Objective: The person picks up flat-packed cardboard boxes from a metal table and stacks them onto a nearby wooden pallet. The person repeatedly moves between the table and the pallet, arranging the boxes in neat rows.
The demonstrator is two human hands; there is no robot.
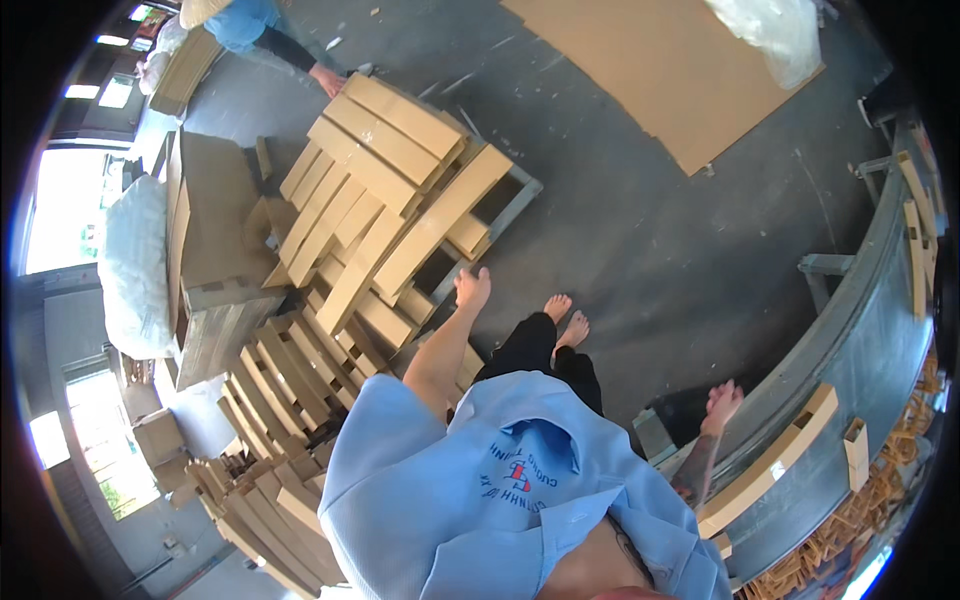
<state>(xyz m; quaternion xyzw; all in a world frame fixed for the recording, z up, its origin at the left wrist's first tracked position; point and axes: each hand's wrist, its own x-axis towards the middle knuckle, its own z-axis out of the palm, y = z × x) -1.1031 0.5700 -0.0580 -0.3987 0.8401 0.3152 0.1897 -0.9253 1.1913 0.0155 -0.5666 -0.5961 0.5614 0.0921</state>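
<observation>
My left hand (473,288) hangs in the air beside a pallet stack of long, narrow cardboard boxes (395,155), nearest its lower right edge. Its fingers are loosely bent and apart, with nothing in them. Out to the right, my right hand (722,405) hovers near the inner edge of a curved-looking grey metal table (850,345). That hand is empty too, its fingers loose. A long cardboard box (775,465) lies on the table, close to my right forearm. Farther along stands a small upright cardboard piece (856,453).
Another person's hand (328,80) reaches to the far end of the stack. More long boxes (280,380) are piled at left, beside a large carton (215,215) and a wrapped white bundle (137,265). A flat cardboard sheet (680,70) lies on the floor ahead. Table legs (825,268) stand at right.
</observation>
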